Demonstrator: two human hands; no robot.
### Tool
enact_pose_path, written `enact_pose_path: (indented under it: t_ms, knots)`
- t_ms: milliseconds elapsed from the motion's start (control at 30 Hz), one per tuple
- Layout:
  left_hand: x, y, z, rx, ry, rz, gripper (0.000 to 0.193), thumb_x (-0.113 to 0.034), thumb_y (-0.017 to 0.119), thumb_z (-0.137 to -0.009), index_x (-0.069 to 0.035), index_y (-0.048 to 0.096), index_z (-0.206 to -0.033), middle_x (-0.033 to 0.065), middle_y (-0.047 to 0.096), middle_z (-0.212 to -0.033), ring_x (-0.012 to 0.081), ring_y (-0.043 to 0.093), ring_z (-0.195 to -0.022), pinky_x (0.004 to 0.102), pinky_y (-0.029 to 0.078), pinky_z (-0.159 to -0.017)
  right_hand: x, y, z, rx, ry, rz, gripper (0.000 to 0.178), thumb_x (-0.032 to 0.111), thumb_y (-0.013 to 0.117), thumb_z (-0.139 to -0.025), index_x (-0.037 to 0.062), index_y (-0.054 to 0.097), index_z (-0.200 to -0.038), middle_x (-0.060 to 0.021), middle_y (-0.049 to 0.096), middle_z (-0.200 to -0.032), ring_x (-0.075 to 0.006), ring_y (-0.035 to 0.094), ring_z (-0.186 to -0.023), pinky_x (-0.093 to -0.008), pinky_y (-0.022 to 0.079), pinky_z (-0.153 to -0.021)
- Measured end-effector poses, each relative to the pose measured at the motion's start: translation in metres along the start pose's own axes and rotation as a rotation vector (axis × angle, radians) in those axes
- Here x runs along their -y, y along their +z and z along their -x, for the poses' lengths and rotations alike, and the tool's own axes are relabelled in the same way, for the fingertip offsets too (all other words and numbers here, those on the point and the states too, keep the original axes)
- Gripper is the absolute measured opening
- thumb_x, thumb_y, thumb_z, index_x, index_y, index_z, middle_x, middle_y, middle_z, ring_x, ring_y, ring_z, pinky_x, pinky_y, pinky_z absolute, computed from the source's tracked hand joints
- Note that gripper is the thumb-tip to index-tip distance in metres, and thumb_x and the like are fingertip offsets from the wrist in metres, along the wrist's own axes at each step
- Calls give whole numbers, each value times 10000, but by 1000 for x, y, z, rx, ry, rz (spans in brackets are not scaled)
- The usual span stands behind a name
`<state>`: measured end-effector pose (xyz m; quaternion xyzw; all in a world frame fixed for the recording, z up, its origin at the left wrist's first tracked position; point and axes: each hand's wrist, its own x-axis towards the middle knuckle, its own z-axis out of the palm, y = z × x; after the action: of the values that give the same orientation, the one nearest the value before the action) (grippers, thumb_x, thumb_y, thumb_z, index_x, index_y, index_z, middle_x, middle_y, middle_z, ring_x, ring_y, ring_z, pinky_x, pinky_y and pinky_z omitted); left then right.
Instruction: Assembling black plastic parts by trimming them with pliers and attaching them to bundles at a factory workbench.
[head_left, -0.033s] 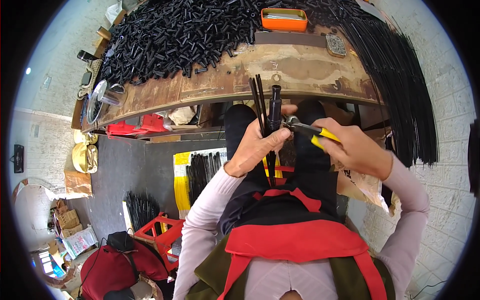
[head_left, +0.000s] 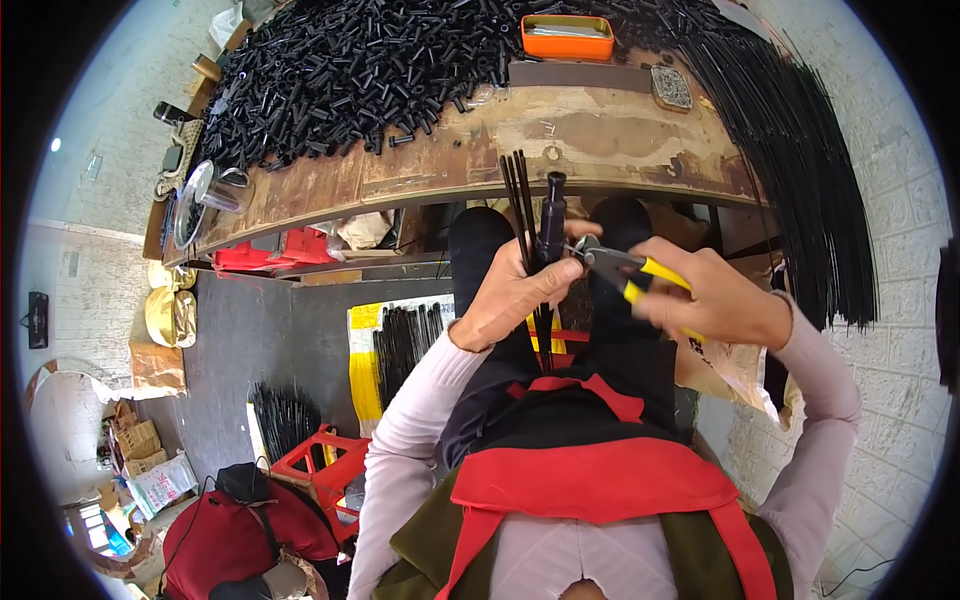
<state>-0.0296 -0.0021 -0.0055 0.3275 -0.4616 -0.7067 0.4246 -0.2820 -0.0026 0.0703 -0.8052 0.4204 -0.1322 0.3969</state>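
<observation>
Above my lap, my left hand (head_left: 515,290) is closed round a black tubular part (head_left: 552,225) with a stepped, narrower top. Several thin black rods (head_left: 519,195) stand in the same grip, running down past my palm. My right hand (head_left: 725,300) holds pliers with yellow-and-black handles (head_left: 660,270), and its fingers are slightly blurred. The metal jaws of the pliers are right beside the tubular part, near my left fingertips. A small bit of metal shows at the jaws, too small to make out.
On the wooden bench (head_left: 600,130) lies a large heap of black tubular pieces (head_left: 350,80). An orange tin (head_left: 567,38) and a small box (head_left: 671,88) sit behind. Long black rods (head_left: 820,200) hang over the right end. Rod bundles (head_left: 405,345) and a red stool (head_left: 335,465) stand left, near another person (head_left: 245,535).
The pliers' handles have spread farther apart in my right hand, and the jaws have shifted slightly. My left hand keeps its hold on the part and rods.
</observation>
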Motion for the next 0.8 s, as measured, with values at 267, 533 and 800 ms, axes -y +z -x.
enact_pose_path:
  t_ms: [267, 533, 800]
  knots:
    - [1, 2, -3, 114, -4, 2, 471, -355, 667, -953, 1, 592, -1253, -40, 484, -654, 50, 470, -611, 220, 394, -586, -9, 23, 6, -351, -268, 354, 401, 161, 688, -846, 1, 511, -1169, -131, 581, -827, -302, 609, -683, -372, 494, -645]
    - [2, 0, 3, 57, 47, -3, 546, -384, 670, -946, -13, 550, -1328, -54, 468, -725, 50, 438, -664, 218, 360, -612, 20, -8, -2, 441, 337, -628, 345, 98, 641, -892, -36, 458, -1152, -105, 580, -665, -240, 622, -480, -314, 477, -466]
    - [0, 4, 2, 44, 12, 17, 495, -369, 669, -949, -6, 552, -1264, -51, 473, -733, 51, 426, -647, 209, 360, -604, -10, 29, 4, -354, -155, 349, 344, 208, 669, -878, 5, 544, -1126, -84, 622, -866, -191, 629, -757, -325, 460, -646]
